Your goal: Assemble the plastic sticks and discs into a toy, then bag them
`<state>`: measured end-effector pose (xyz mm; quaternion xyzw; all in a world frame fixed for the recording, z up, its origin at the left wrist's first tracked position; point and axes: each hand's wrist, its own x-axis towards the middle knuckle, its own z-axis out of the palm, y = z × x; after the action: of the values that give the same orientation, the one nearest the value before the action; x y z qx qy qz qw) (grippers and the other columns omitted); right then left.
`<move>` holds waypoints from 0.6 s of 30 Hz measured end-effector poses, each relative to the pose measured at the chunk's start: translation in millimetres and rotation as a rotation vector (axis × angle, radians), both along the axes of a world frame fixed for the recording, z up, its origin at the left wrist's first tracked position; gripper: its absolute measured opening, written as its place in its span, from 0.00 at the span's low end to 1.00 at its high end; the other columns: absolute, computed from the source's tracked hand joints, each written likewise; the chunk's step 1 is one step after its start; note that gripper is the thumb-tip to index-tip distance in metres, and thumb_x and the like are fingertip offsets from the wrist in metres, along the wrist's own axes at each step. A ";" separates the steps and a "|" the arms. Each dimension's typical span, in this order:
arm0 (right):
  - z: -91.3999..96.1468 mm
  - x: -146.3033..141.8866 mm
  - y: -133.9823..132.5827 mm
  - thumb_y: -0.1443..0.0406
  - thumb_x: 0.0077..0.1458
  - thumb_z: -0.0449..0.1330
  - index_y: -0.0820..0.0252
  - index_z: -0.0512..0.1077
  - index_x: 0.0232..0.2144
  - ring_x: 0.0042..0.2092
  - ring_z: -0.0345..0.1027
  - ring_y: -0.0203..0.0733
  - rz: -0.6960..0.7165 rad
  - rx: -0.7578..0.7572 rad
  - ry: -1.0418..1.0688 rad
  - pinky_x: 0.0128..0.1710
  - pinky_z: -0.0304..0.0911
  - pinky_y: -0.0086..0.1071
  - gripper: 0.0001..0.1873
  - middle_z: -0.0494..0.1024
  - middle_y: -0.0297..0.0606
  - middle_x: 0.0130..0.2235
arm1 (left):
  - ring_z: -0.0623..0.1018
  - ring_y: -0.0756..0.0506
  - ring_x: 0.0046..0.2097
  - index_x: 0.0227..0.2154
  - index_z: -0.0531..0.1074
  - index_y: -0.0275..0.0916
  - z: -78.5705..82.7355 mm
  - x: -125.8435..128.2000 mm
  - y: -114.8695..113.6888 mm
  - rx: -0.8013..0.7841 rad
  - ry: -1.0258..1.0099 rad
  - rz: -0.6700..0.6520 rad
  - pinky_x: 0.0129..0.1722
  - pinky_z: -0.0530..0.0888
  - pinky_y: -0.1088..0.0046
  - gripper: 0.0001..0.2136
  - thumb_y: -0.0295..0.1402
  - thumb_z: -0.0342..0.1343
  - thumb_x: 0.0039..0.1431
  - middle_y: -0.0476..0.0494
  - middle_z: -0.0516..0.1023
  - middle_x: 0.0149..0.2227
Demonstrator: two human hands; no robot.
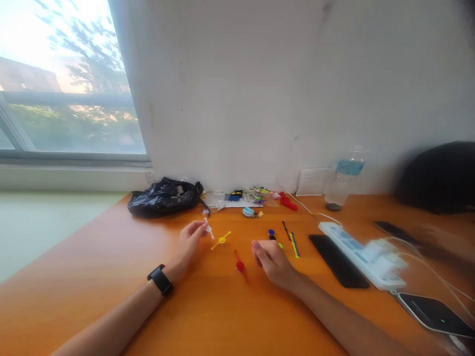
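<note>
In our left hand (190,243) we pinch a white piece (210,229), beyond and to the left of the red piece (240,267) on the desk (208,319). We have our right hand (274,262) just right of the red piece, its fingers curled in; we cannot tell whether they grip anything. We see the yellow piece (221,241) near the red piece, beyond it and leftward, and a black bag (163,198) well beyond it, farther left.
</note>
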<state>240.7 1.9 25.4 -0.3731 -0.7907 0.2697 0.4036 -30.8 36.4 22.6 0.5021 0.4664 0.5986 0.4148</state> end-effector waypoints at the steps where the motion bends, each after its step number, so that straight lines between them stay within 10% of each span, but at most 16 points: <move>1: 0.1 0.0 0.0 0.49 0.75 0.43 0.56 0.57 0.19 0.25 0.54 0.37 -0.001 0.000 -0.004 0.29 0.48 0.36 0.32 0.62 0.32 0.21 | 0.79 0.45 0.37 0.36 0.79 0.36 0.1 -0.3 0.3 -0.011 0.016 0.004 0.40 0.74 0.71 0.17 0.47 0.68 0.54 0.43 0.81 0.34; 18: 2.8 -1.7 -1.9 0.50 0.75 0.42 0.57 0.57 0.20 0.25 0.56 0.37 0.003 0.020 -0.042 0.30 0.50 0.36 0.32 0.62 0.32 0.22 | 0.73 0.45 0.31 0.37 0.80 0.37 -19.1 -7.4 15.5 0.162 0.694 0.002 0.34 0.67 0.70 0.10 0.37 0.59 0.59 0.43 0.78 0.34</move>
<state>239.0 0.0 28.2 -0.3735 -0.8022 0.2546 0.3900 -38.2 51.9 3.5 0.7063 0.5308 0.4280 0.1900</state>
